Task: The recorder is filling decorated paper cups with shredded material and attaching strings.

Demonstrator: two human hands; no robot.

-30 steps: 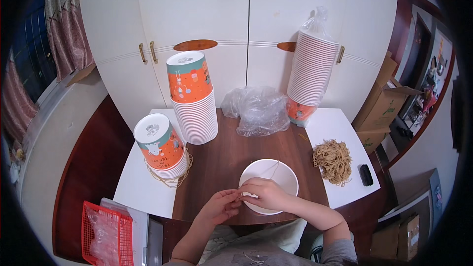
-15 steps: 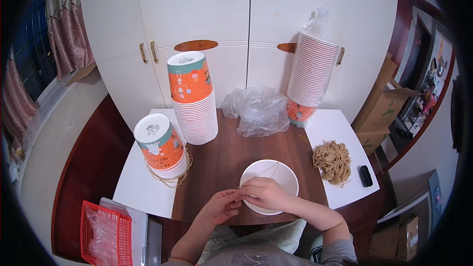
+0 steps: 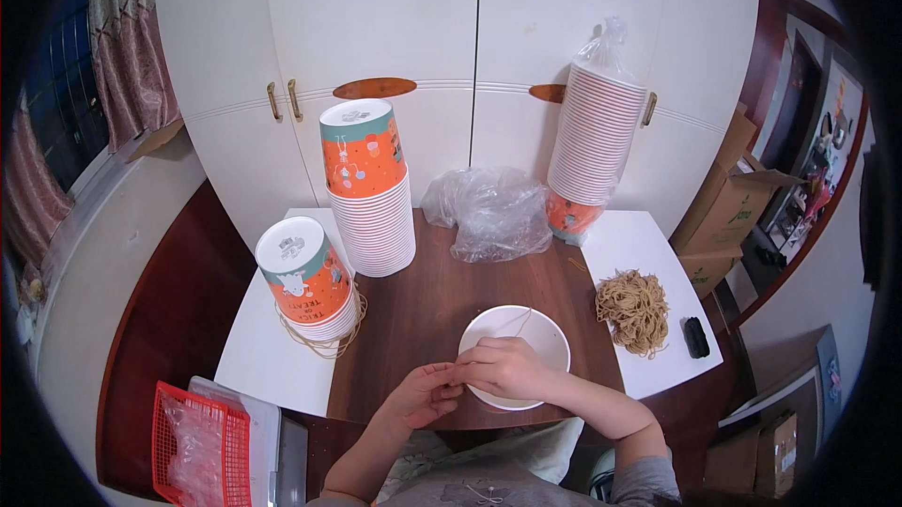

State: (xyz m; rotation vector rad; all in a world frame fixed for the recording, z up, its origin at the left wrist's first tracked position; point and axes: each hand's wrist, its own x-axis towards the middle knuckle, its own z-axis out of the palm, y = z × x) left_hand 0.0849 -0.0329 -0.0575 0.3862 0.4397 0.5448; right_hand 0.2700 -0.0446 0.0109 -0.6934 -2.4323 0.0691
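A white cupboard (image 3: 470, 84) is seen behind a table (image 3: 413, 300) with a dark wood middle and white sides. On the table, two tall stacks of paper bowls stand upside down: an orange-topped stack (image 3: 368, 189) near the middle and a plastic-wrapped stack (image 3: 594, 136) to the right. A shorter stack (image 3: 308, 280) is set at the left edge, with rubber bands looped loosely around its base. A crumpled clear bag (image 3: 489, 211) lies between the tall stacks. A red basket (image 3: 197, 432) is seen at lower left. A heap of tan bands (image 3: 634, 310) rests on the right white part, with a small black thing (image 3: 695, 336) beside it.

A white bowl (image 3: 515, 355) lies at the near edge, directly before the person. The right hand (image 3: 507, 368) is laid over its near rim, fingers curled; the left hand (image 3: 425, 396) is pressed against it from the left, fingertips pinched together. A thin band appears to be drawn across the bowl from the hands; the grip itself cannot be made out.

The step in hand is judged to be the stretching of a band over the bowl. Next, the band would need to be widened and slipped past the rim.
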